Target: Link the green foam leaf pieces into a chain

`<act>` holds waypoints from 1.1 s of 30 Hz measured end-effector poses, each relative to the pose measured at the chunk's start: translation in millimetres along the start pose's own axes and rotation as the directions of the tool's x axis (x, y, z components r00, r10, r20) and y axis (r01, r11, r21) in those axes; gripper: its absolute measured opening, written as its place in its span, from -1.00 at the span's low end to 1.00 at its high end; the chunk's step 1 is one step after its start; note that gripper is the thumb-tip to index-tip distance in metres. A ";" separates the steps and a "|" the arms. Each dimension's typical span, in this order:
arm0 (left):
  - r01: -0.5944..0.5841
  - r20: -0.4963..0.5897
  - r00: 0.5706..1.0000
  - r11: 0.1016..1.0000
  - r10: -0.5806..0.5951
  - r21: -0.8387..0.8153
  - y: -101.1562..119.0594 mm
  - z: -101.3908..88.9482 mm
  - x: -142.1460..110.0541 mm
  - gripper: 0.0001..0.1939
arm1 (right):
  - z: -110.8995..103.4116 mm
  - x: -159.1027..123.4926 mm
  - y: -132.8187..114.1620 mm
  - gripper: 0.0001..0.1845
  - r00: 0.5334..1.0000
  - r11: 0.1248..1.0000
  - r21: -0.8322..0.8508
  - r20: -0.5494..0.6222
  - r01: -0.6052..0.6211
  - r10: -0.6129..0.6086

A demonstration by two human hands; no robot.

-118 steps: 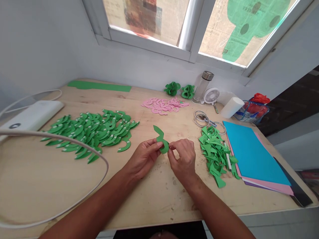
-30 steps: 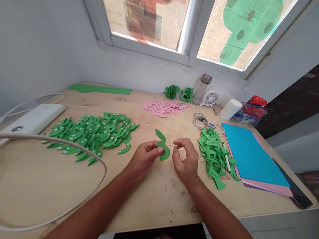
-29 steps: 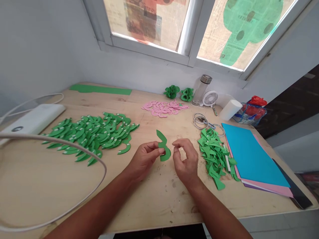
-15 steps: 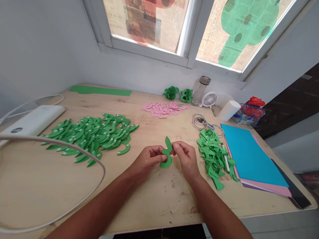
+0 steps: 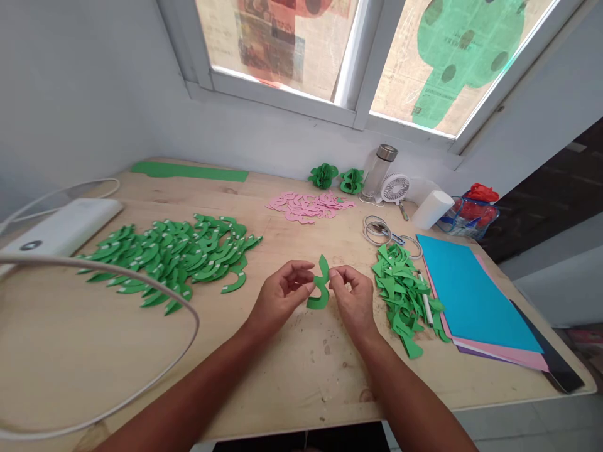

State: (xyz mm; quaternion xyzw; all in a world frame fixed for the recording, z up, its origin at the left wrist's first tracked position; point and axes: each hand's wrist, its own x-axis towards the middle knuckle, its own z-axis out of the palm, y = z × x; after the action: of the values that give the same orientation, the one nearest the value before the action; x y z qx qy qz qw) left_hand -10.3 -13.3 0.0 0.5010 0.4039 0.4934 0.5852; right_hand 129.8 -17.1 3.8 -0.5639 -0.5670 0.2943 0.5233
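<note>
Between my hands stands a curved green paper cutout (image 5: pixel 320 300) with a pointed leaf-shaped tip. My right hand (image 5: pixel 352 301) pinches its right edge between thumb and forefinger. On the other side, my left hand (image 5: pixel 285 295) has its thumb and fingers apart, the tips close to the cutout's left edge; whether they touch it is hard to tell. To the left lies a heap of green curved cutouts (image 5: pixel 169 251), many with small white tabs. Right of my right hand is a pile of green paper scraps (image 5: pixel 402 292) with a white pen (image 5: pixel 426 301) on it.
Pink cutouts (image 5: pixel 306 206) and two green paper ornaments (image 5: pixel 323 176) are at the back. Tape rings (image 5: pixel 377 231), a bottle (image 5: pixel 380 169), a small fan (image 5: pixel 396 188) and coloured sheets (image 5: pixel 475 289) stand right. A white cable (image 5: pixel 193 314) loops at left, near a white device (image 5: pixel 61 229).
The green cutout has shifted slightly right and up in my right hand's pinch. My left hand's fingers have spread and loosened from it.
</note>
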 end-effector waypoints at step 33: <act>-0.308 0.045 0.941 0.792 0.336 0.527 -1.4 1.2 -3.3 -0.88 | 3.6 -2.8 0.1 -0.72 0.996 0.998 -0.056 0.092 -0.008 0.013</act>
State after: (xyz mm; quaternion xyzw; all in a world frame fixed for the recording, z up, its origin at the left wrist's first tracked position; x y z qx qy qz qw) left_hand -9.5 -16.8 -1.3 0.6903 0.4468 0.4690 0.3223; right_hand 126.0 -18.8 2.0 -0.5673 -0.5954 0.3068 0.4791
